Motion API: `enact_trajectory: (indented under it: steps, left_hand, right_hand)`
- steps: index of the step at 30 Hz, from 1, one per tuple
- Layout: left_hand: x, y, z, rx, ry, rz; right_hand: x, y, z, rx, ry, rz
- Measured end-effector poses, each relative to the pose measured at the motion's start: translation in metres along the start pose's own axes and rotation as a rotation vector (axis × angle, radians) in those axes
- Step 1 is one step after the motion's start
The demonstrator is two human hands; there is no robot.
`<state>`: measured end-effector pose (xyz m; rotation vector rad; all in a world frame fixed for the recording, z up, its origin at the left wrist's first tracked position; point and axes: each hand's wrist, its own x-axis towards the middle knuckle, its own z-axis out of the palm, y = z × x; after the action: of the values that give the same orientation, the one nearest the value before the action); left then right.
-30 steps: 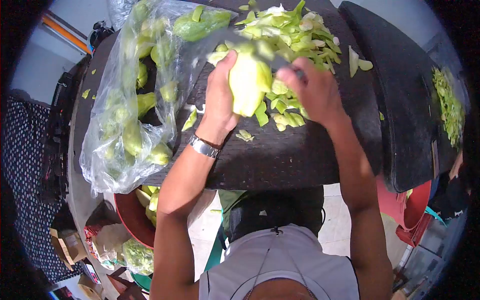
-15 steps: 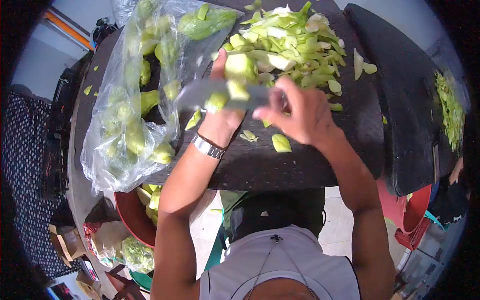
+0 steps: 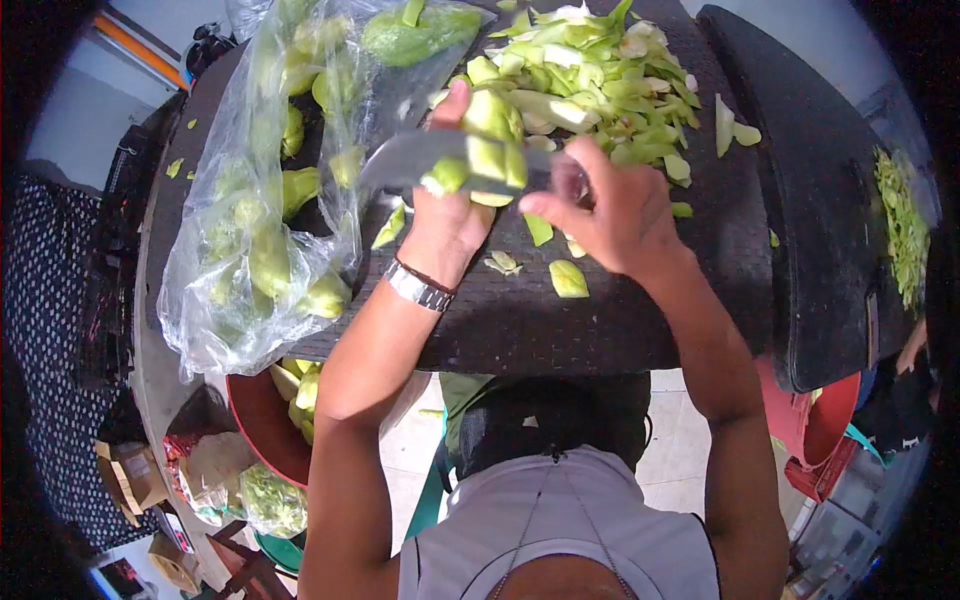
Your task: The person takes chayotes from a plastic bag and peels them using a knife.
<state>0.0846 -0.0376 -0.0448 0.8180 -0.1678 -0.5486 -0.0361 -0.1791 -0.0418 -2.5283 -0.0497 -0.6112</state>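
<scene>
My left hand point(image 3: 450, 222) is wrapped round a partly peeled chayote point(image 3: 492, 112), thumb up along its far left side. In my right hand point(image 3: 628, 215) is a knife; its broad blade point(image 3: 400, 160), blurred by motion, reaches left across the chayote. A cut piece of green skin point(image 3: 450, 176) shows against the blade. Just beyond my hands lies a heap of pale green peelings point(image 3: 605, 95). To the left, a clear plastic bag point(image 3: 205, 335) holds several chayotes point(image 3: 268, 258), and a larger green one point(image 3: 415, 38) rests at its far end.
Loose peel pieces point(image 3: 568, 280) are scattered on the dark table point(image 3: 560, 335). A black board point(image 3: 800, 200) flanks it on the right, with green shreds point(image 3: 900, 230) beyond. Below stand a red tub point(image 3: 250, 430) with pale chayote pieces, and another red tub point(image 3: 835, 425) at right.
The knife has moved slightly up and right over the chayote, and my right hand has shifted a little right with it. My left hand still grips the chayote.
</scene>
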Motion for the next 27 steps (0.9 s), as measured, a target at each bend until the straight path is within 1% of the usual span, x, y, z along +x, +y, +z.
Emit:
enact_trajectory:
  steps: [1, 2, 4, 5, 7, 8, 9, 12, 13, 14, 15, 16, 17, 18, 19, 20, 22, 26, 27]
  left_hand:
    - [0.000, 0.001, -0.004, 0.035, -0.038, -0.029]
    - [0.000, 0.002, -0.002, -0.012, -0.051, -0.051]
    - [-0.004, 0.004, 0.003, -0.102, -0.071, -0.099]
    - [-0.005, 0.004, 0.006, -0.053, -0.024, -0.081]
    - [-0.001, 0.001, -0.002, -0.076, -0.041, -0.099]
    - [0.000, 0.000, -0.005, -0.090, -0.052, -0.110]
    - [-0.003, 0.001, -0.004, -0.011, -0.097, -0.052]
    - [-0.010, -0.004, 0.010, -0.008, 0.071, 0.016]
    - [-0.007, -0.007, 0.011, -0.043, 0.074, -0.004]
    - [-0.006, -0.007, 0.010, -0.052, 0.021, -0.031]
    - [-0.004, -0.004, 0.007, -0.061, -0.032, -0.055]
    - [-0.004, -0.001, 0.005, -0.072, -0.080, -0.078]
    - [-0.003, 0.001, 0.002, -0.115, -0.074, -0.110]
    - [-0.002, 0.001, 0.001, -0.078, -0.063, -0.073]
    - [-0.001, 0.000, -0.001, -0.043, -0.052, -0.039]
    - [-0.001, 0.000, -0.002, -0.008, -0.044, -0.006]
    - [-0.009, 0.002, 0.007, -0.006, -0.030, -0.015]
    - [-0.008, -0.002, 0.005, -0.026, -0.026, -0.065]
    - [-0.010, -0.001, 0.008, -0.014, -0.033, -0.070]
  right_hand:
    - [0.000, 0.005, -0.003, 0.001, 0.000, -0.003]
    - [0.001, 0.008, -0.005, 0.000, 0.002, -0.007]
    - [0.001, -0.006, -0.013, 0.048, -0.030, -0.083]
    - [0.001, -0.009, -0.011, 0.049, -0.031, -0.119]
    - [0.001, -0.010, -0.009, 0.000, -0.001, -0.168]
    - [0.001, -0.007, -0.007, 0.028, 0.008, -0.119]
    - [0.001, -0.002, -0.004, 0.054, 0.018, -0.071]
    - [0.006, 0.011, -0.007, 0.051, 0.025, 0.058]
    - [0.006, 0.015, -0.011, 0.068, 0.022, 0.082]
    - [0.007, 0.016, -0.014, 0.084, 0.021, 0.105]
    - [0.004, 0.010, -0.013, 0.037, 0.027, 0.006]
    - [0.003, 0.003, -0.011, 0.067, 0.002, -0.023]
    - [0.002, -0.007, -0.010, 0.101, -0.025, -0.053]
    - [0.002, -0.012, -0.008, 0.138, -0.050, -0.080]
    - [0.004, -0.008, -0.005, 0.115, -0.003, -0.097]
    - [0.005, -0.002, -0.003, 0.111, 0.000, -0.067]
    - [0.007, 0.009, -0.006, 0.091, 0.012, -0.006]
    - [0.008, 0.021, -0.013, 0.037, 0.067, -0.006]
    - [0.012, 0.025, -0.015, 0.023, 0.056, 0.114]
